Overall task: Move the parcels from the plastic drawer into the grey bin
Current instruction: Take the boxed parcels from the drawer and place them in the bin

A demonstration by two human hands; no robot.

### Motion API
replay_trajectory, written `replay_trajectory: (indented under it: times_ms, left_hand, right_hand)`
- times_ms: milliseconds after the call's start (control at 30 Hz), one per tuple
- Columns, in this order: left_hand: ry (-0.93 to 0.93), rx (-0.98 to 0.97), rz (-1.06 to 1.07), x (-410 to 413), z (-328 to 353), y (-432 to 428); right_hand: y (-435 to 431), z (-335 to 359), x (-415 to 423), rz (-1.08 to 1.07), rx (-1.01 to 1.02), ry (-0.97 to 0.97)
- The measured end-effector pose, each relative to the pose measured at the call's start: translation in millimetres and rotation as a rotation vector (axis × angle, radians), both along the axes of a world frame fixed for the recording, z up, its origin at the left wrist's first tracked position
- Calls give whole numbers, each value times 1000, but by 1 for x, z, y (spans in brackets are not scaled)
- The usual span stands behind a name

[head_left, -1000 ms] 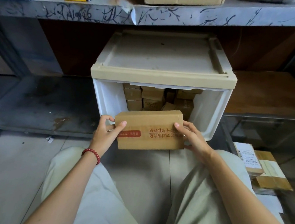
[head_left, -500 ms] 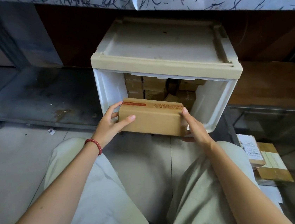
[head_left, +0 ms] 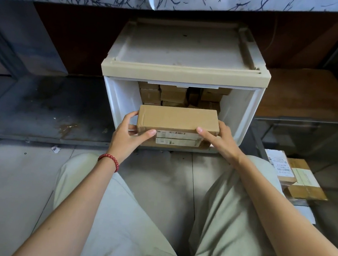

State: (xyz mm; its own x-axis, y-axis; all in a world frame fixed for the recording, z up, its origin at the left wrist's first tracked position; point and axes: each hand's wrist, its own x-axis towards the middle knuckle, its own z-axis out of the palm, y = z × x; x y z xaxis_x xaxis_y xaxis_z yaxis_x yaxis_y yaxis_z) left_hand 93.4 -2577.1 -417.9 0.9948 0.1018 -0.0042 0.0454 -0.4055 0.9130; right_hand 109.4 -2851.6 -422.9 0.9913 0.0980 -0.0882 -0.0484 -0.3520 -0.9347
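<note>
Since half a second ago, the brown parcel (head_left: 178,118) is being turned so that its plain face is now showing on top and a white label strip is facing the camera; the red-printed edge is no longer being shown. It is being held at the mouth of the plastic drawer (head_left: 247,115), above pale trousered knees. The left hand (head_left: 128,132) is being clamped on the parcel's left end, thumb across the near face, a red bead bracelet (head_left: 109,160) being worn at the wrist. The right hand (head_left: 220,140) is being pressed on the right end, forefinger laid along the label. Both forearms are being stretched forward. Beneath the parcel, what may be a second labelled box is being partly hidden. Farther in, small cartons (head_left: 171,95) are being kept stacked at the drawer's back. At right, the grey bin (head_left: 303,124) is holding labelled parcels (head_left: 293,175).
</note>
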Motion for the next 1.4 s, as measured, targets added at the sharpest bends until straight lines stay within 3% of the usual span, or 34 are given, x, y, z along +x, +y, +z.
replay_trajectory:
  times_ms: [233, 433, 800, 1100, 1300, 1400]
  left_hand:
    - [-109, -117, -119, -3, 20, -38]
    - [-153, -56, -175, 7, 44, -87]
    - [-146, 138, -459, 15, 61, -225]
    - [-176, 220, -719, 9, 47, -324]
    - [-172, 396, -908, 14, 25, -370]
    - [-282, 584, -947, 20, 10, -386]
  right_hand:
    - [-33, 31, -15, -85, 141, -81]
    - [-81, 61, -35, -137, 163, -206]
    - [-185, 63, -99, -678, 128, -209]
    - [-240, 22, -149, -1086, 216, -15]
    - [-256, -25, -165, -1224, 382, 184]
    - [-265, -49, -170, -1275, 479, 237]
